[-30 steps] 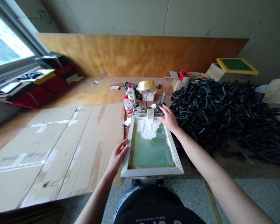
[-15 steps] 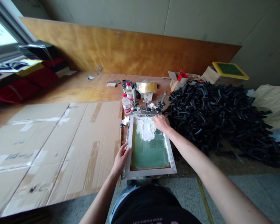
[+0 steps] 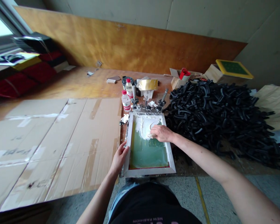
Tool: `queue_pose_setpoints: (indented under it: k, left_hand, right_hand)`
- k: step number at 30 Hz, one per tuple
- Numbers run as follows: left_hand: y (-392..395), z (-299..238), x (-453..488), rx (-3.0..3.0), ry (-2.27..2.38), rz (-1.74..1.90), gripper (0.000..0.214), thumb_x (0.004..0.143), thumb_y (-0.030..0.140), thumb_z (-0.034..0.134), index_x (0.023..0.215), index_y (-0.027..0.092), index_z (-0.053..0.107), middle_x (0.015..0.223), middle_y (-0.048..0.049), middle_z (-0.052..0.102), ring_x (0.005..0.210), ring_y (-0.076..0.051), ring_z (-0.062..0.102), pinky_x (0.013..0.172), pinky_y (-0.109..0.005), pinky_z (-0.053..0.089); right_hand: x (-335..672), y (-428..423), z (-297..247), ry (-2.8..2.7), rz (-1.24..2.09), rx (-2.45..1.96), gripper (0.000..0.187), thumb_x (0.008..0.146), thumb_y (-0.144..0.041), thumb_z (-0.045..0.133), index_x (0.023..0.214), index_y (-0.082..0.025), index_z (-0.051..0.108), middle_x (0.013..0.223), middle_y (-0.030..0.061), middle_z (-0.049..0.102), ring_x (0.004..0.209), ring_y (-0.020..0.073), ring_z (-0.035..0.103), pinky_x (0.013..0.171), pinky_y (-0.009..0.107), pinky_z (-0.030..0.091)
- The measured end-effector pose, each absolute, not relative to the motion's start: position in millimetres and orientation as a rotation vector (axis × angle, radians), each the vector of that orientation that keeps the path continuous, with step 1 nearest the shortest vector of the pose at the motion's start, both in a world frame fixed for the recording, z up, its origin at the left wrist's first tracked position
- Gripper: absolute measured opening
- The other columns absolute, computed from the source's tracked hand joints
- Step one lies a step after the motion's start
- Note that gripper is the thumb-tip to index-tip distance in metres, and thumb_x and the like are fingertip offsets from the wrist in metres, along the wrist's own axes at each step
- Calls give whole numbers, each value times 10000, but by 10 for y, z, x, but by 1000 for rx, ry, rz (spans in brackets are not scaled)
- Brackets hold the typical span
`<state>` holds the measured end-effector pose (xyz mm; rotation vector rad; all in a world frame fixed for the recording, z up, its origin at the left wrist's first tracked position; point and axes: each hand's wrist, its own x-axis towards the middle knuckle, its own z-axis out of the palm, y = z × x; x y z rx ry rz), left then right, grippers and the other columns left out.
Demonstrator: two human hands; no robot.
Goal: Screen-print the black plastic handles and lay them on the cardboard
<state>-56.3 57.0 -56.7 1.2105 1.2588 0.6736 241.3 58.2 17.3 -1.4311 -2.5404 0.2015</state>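
A screen printing frame (image 3: 128, 130) with a silver metal border and green mesh lies in front of me, its far end at metal clamps (image 3: 147, 109). White paste (image 3: 143, 124) covers the upper part of the mesh. My left hand (image 3: 120, 154) grips the frame's left side, thumb on the border and fingers along its outer edge. Over the right edge of the paste, my right hand (image 3: 162, 133) is closed around a small pale scraper (image 3: 151, 136), mostly hidden under the fingers.
Flattened cardboard (image 3: 53, 143) covers the table on the left. A large heap of black curved plastic parts (image 3: 214, 115) lies close on the right. Behind the clamps stand two red-capped bottles (image 3: 126, 102) and a yellow tape roll (image 3: 148, 84). A yellow-framed screen (image 3: 234, 69) rests at the back right.
My right hand has moved from the frame's far right corner toward me and slightly left, across the paste. The left hand stays on the frame's side.
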Motion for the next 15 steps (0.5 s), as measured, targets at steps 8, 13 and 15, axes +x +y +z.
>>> queue_pose_setpoints:
  k: [8,13,15]
  left_hand:
    - [574,-527,-542,1194,1292,683,766,730,612,655,1330,145,556,887,-63,714,753,-194,652,647,-277,494]
    - [540,-360,-523,1163,1293,685,791,727,604,669,1361,155,522,874,-53,712,736,-183,640,641,-266,485]
    - [521,-191,-534,1156,1266,692,822,725,601,680,1405,188,475,838,-33,708,687,-173,628,603,-256,471]
  right_hand:
    - [2300,526,-79,-2456,57,-1418,167,845,-87,545,909,-172,674,944,72,648,962,210,550,825,298,437]
    - [2369,752,107,-2307,172,-1557,178,873,-247,632,1041,-216,681,947,32,673,912,186,603,794,272,457]
    - [2407,1016,260,-2152,153,-1712,383,861,-322,669,1237,-261,620,1030,27,682,911,187,625,785,271,466]
